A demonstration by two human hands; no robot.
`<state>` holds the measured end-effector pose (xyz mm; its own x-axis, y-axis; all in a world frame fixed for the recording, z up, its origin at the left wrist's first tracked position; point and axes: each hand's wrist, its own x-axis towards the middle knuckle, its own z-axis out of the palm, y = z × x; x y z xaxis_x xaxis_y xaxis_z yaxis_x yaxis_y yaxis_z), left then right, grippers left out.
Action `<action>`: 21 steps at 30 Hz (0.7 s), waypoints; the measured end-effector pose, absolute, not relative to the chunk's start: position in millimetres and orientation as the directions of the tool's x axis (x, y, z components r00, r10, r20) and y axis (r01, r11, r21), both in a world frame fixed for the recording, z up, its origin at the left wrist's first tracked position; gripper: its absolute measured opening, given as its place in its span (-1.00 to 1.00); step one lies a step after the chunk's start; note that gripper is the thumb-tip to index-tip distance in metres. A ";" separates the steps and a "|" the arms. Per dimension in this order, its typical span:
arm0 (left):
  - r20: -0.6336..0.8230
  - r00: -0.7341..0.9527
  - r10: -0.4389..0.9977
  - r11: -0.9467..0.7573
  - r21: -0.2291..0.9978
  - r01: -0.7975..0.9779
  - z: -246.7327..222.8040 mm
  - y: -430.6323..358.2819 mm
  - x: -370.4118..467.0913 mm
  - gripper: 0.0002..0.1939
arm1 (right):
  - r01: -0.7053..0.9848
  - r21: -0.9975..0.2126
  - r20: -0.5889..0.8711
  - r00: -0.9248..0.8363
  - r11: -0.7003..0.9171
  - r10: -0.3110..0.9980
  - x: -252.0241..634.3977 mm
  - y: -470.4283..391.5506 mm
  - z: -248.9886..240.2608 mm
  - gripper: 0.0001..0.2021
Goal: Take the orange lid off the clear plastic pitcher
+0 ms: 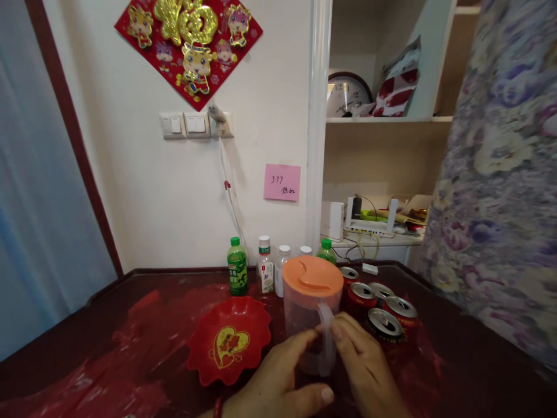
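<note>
A clear plastic pitcher (293, 316) with an orange lid (312, 277) stands on the table, its handle turned toward me. My right hand (365, 366) has its fingers closed at the right side of that handle (327, 342). On the other side, my left hand (278, 377) is at the pitcher's lower front, thumb and forefinger spread apart. The forefinger reaches the handle; the remaining fingers are hidden. Left of the pitcher lies a red scalloped plate (200, 342) with a gold heart design. Several opened drink cans (385, 325) stand to the right.
Behind the pitcher stand a green drink bottle (237, 267), white-capped bottles (266, 264) and another green-capped bottle (326, 251). Red plastic film (143, 325) covers part of the dark table. A floral curtain (500, 174) hangs at the right; a shelf holds a router (369, 226).
</note>
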<state>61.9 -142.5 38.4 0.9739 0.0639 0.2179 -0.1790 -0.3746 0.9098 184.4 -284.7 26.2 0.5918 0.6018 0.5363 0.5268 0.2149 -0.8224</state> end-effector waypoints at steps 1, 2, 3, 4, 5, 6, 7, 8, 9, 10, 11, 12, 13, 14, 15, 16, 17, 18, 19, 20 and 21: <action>0.246 0.969 0.026 -0.329 0.917 -0.224 38.2 -144.8 65.3 -0.25 | 0.539 -0.814 0.546 0.586 0.216 0.598 184.5 -284.8 24.7 -0.60; 0.273 0.962 -0.007 -0.285 0.922 -0.263 38.2 -147.3 68.6 -0.26 | 0.551 -0.806 0.556 0.581 0.217 0.594 184.6 -285.2 23.2 -0.62; 0.291 0.956 -0.029 -0.248 0.925 -0.289 38.2 -149.8 71.5 -0.27 | 0.564 -0.797 0.570 0.579 0.219 0.584 184.9 -285.8 21.5 -0.64; 0.302 0.953 -0.038 -0.219 0.928 -0.302 38.0 -152.2 73.7 -0.28 | 0.573 -0.789 0.581 0.580 0.221 0.571 185.1 -286.5 20.0 -0.66; 0.304 0.952 -0.031 -0.193 0.933 -0.304 37.9 -154.4 75.1 -0.28 | 0.578 -0.785 0.589 0.584 0.224 0.558 185.1 -287.2 18.7 -0.69; 0.301 0.954 -0.008 -0.169 0.939 -0.298 37.9 -156.5 75.6 -0.28 | 0.579 -0.783 0.596 0.592 0.228 0.543 185.0 -287.8 17.7 -0.71; 0.294 0.956 0.019 -0.148 0.946 -0.288 38.2 -158.3 75.2 -0.28 | 0.579 -0.783 0.600 0.601 0.229 0.528 184.5 -288.2 17.1 -0.73; 0.289 0.956 0.052 -0.126 0.951 -0.281 38.9 -160.1 74.0 -0.28 | 0.581 -0.782 0.603 0.611 0.227 0.513 183.9 -288.5 16.9 -0.75; 0.282 0.956 0.086 -0.104 0.956 -0.273 40.2 -161.7 72.3 -0.29 | 0.583 -0.782 0.604 0.626 0.219 0.492 183.0 -288.7 17.2 -0.75; 0.275 0.954 0.120 -0.085 0.960 -0.266 42.0 -163.3 70.3 -0.31 | 0.584 -0.785 0.604 0.647 0.208 0.466 182.0 -288.9 17.9 -0.75; 0.268 0.951 0.153 -0.066 0.963 -0.261 44.0 -164.7 68.4 -0.35 | 0.581 -0.791 0.600 0.673 0.192 0.432 181.2 -289.0 18.9 -0.74; 0.264 0.948 0.179 -0.040 0.964 -0.261 45.8 -166.1 66.9 -0.39 | 0.574 -0.800 0.590 0.701 0.175 0.401 180.5 -289.3 19.9 -0.72; 0.260 0.945 0.199 -0.004 0.964 -0.265 47.3 -167.3 66.0 -0.44 | 0.567 -0.807 0.582 0.718 0.163 0.382 180.2 -289.6 20.8 -0.71; 0.256 0.942 0.220 0.041 0.962 -0.271 48.2 -168.3 65.9 -0.47 | 0.564 -0.811 0.576 0.723 0.157 0.380 180.3 -289.9 21.5 -0.70; 0.247 0.938 0.244 0.091 0.957 -0.275 48.4 -169.2 66.5 -0.51 | 0.566 -0.809 0.577 0.718 0.157 0.389 180.7 -290.4 21.8 -0.69; 0.232 0.933 0.274 0.140 0.951 -0.277 48.0 -170.0 67.7 -0.53 | 0.571 -0.805 0.582 0.708 0.159 0.401 181.4 -290.9 21.6 -0.69; 0.211 0.928 0.308 0.188 0.942 -0.277 47.1 -170.5 69.5 -0.55 | 0.574 -0.803 0.584 0.704 0.160 0.405 182.3 -291.3 21.0 -0.70; 0.192 0.920 0.341 0.228 0.933 -0.279 46.1 -170.8 71.5 -0.57 | 0.575 -0.802 0.584 0.703 0.160 0.405 183.2 -291.7 19.9 -0.70; 0.178 0.911 0.372 0.262 0.921 -0.287 45.4 -170.7 73.6 -0.58 | 0.573 -0.804 0.583 0.706 0.160 0.402 184.3 -292.1 18.5 -0.70; 0.168 0.902 0.397 0.285 0.912 -0.296 45.3 -170.4 75.5 -0.58 | 0.569 -0.807 0.580 0.711 0.158 0.397 185.5 -292.4 16.8 -0.71; 0.160 0.893 0.422 0.298 0.905 -0.303 46.1 -169.6 77.1 -0.57 | 0.569 -0.807 0.579 0.711 0.157 0.399 186.7 -292.7 15.1 -0.70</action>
<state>77.1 -169.6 46.1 0.8926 0.4217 0.1596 -0.3028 0.2984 0.9052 186.7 -292.7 15.1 0.7111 0.3988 0.5790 0.5690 0.1573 -0.8071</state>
